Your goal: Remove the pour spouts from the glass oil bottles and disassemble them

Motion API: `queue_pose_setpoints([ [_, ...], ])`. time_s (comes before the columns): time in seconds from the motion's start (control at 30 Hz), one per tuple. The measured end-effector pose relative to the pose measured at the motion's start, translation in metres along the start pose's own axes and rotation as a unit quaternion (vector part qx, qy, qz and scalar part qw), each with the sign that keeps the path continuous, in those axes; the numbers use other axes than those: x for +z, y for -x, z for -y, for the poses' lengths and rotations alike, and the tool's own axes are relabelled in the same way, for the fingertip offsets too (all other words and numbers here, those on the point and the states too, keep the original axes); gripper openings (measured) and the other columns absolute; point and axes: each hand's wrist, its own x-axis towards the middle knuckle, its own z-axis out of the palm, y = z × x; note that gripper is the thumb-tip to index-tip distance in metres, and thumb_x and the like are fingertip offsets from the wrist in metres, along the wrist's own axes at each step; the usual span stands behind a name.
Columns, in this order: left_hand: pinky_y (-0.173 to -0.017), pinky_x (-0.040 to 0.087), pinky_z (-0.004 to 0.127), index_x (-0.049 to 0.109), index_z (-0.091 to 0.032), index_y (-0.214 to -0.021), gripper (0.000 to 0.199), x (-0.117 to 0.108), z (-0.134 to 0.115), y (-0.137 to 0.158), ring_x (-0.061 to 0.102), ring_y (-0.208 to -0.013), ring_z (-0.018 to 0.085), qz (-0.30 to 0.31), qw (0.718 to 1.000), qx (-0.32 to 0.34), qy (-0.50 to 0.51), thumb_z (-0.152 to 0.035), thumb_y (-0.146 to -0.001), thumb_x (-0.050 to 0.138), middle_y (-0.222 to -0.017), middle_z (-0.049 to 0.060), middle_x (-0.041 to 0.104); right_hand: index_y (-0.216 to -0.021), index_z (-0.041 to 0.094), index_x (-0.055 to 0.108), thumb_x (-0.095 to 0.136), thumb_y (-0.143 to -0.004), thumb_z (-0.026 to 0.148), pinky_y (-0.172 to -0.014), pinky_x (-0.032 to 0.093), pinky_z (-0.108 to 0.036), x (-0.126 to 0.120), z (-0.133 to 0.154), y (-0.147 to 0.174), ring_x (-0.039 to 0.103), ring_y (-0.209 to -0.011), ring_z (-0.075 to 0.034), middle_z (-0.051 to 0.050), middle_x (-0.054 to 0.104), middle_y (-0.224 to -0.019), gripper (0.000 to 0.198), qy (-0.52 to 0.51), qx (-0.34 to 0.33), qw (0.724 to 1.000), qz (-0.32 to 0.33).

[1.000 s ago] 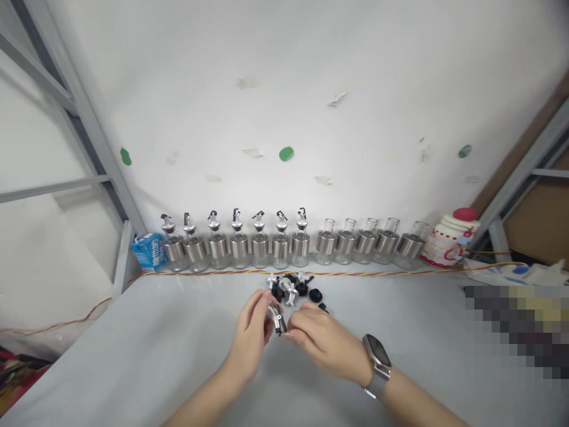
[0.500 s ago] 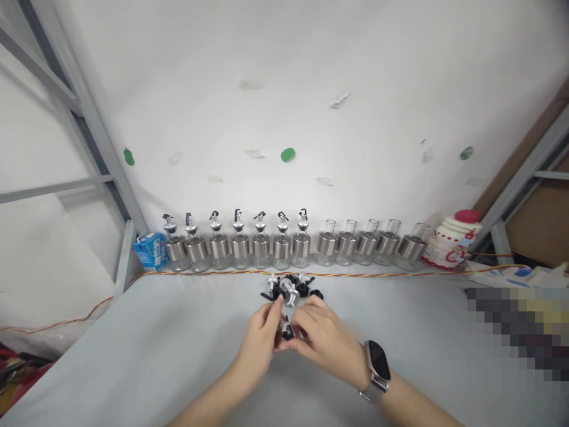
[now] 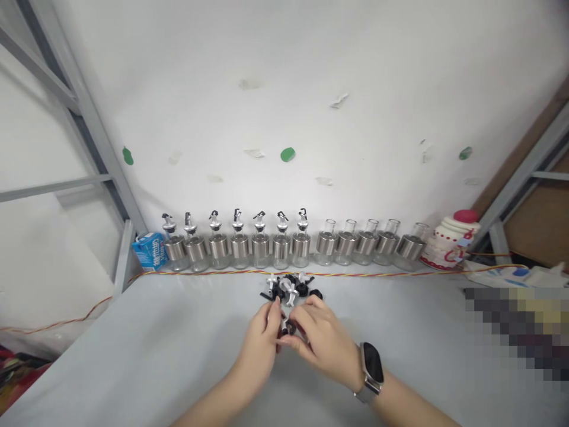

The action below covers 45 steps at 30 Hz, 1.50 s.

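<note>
Between my two hands, low over the grey table, is a small silver-and-black bottle pourer (image 3: pixel 285 325). My left hand (image 3: pixel 262 332) closes on it from the left, with the thumb up along its side. My right hand (image 3: pixel 322 335), a watch on its wrist, pinches it from the right with thumb and bent fingers. The fingers cover much of the pourer. Just beyond my fingertips lies a heap of loose pourer parts (image 3: pixel 291 290), silver spouts mixed with black pieces.
Against the white wall stands a row of steel-banded glass bottles; those on the left carry pourers (image 3: pixel 259 222), while several right-hand bottles (image 3: pixel 348 243) have bare necks. A blue carton (image 3: pixel 151 251) and a red-topped white jar (image 3: pixel 451 240) flank them. A twisted red-yellow wire (image 3: pixel 240 272) crosses in front.
The pourer has turned slightly between my fingers, and my right hand and wrist have shifted a little to the left. The heap and the bottles stay put.
</note>
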Motion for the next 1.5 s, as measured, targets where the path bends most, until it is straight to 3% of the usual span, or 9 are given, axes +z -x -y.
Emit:
queue_pose_setpoints([
  [0.3,-0.048,0.028,0.019,0.040,-0.018,-0.061,0.035,0.000,-0.010,0.009,0.030,-0.050,0.008,-0.046,0.998,0.041,-0.013,-0.045,-0.082,0.035,-0.053,-0.006,0.031,-0.068,0.013,0.049,0.021,-0.089,0.033,-0.059,0.030,-0.034,0.003,0.013,0.001,0.040,-0.055,-0.016,-0.005,0.051,-0.059,0.040,0.083,-0.096,0.988,-0.092],
  [0.6,-0.051,0.031,0.021,0.042,-0.018,-0.060,0.040,0.004,-0.007,0.011,0.037,-0.053,0.011,-0.092,0.994,0.045,-0.046,-0.049,-0.083,0.030,-0.054,-0.004,0.038,-0.069,0.013,0.049,0.033,-0.082,0.016,-0.060,0.029,-0.035,0.008,0.024,0.003,0.040,-0.057,-0.016,-0.005,0.051,-0.059,0.021,0.146,-0.067,0.979,-0.122],
  [0.83,-0.058,0.035,0.022,0.042,-0.019,-0.075,0.021,-0.007,-0.007,0.011,0.042,-0.059,0.011,-0.114,0.953,0.234,-0.156,-0.028,-0.087,0.027,-0.066,-0.002,0.042,-0.068,0.017,0.041,0.028,-0.085,0.016,-0.062,0.030,-0.032,0.004,0.026,0.002,0.039,-0.057,-0.013,0.000,0.045,-0.060,0.022,-0.028,0.042,0.997,-0.062],
  [0.9,-0.060,0.036,0.023,0.042,-0.018,-0.078,0.016,-0.011,-0.006,0.009,0.044,-0.061,0.012,-0.109,0.930,0.287,-0.204,-0.022,-0.086,0.028,-0.069,-0.001,0.043,-0.068,0.019,0.038,0.025,-0.089,0.022,-0.059,0.032,-0.028,0.003,0.027,0.003,0.040,-0.057,-0.012,0.001,0.044,-0.059,0.025,-0.181,0.127,0.975,-0.011],
  [0.97,-0.059,0.035,0.023,0.041,-0.018,-0.074,0.016,-0.015,-0.004,0.006,0.043,-0.061,0.012,-0.099,0.902,0.335,-0.253,-0.017,-0.085,0.030,-0.067,0.000,0.042,-0.067,0.020,0.035,0.024,-0.091,0.030,-0.054,0.034,-0.024,0.003,0.029,0.003,0.040,-0.054,-0.011,0.003,0.042,-0.057,0.028,-0.338,0.207,0.918,0.025],
  [1.1,-0.055,0.034,0.023,0.039,-0.019,-0.069,0.017,-0.021,-0.004,0.002,0.041,-0.056,0.012,-0.097,0.860,0.398,-0.305,-0.011,-0.082,0.033,-0.063,-0.001,0.039,-0.066,0.019,0.034,0.031,-0.088,0.040,-0.048,0.033,-0.021,0.001,0.029,0.000,0.036,-0.048,-0.008,0.005,0.039,-0.054,0.030,-0.495,0.265,0.826,0.040],
  [1.3,-0.058,0.036,0.023,0.045,-0.017,-0.077,0.014,-0.026,-0.012,0.007,0.045,-0.061,0.012,-0.088,0.892,0.364,-0.251,-0.016,-0.083,0.033,-0.068,0.000,0.045,-0.073,0.019,0.037,0.041,-0.083,0.042,-0.048,0.035,-0.021,-0.005,0.022,-0.003,0.039,-0.050,-0.007,0.005,0.040,-0.059,0.026,-0.569,0.233,0.782,0.101],
  [1.4,-0.054,0.037,0.021,0.048,-0.018,-0.087,0.016,-0.023,-0.020,0.010,0.046,-0.058,0.011,-0.069,0.944,0.269,-0.178,-0.027,-0.084,0.035,-0.071,0.000,0.048,-0.074,0.019,0.037,0.040,-0.084,0.039,-0.051,0.036,-0.021,-0.010,0.017,-0.002,0.040,-0.052,-0.007,0.005,0.039,-0.060,0.023,-0.517,0.217,0.820,0.111],
  [1.5,-0.045,0.034,0.019,0.050,-0.018,-0.076,0.027,-0.021,-0.025,0.006,0.042,-0.046,0.009,-0.025,0.986,0.108,-0.127,-0.041,-0.082,0.037,-0.057,-0.004,0.046,-0.074,0.019,0.040,0.040,-0.086,0.029,-0.055,0.036,-0.022,-0.018,0.012,-0.002,0.042,-0.058,-0.009,0.003,0.043,-0.064,0.015,-0.348,0.158,0.917,0.114],
])
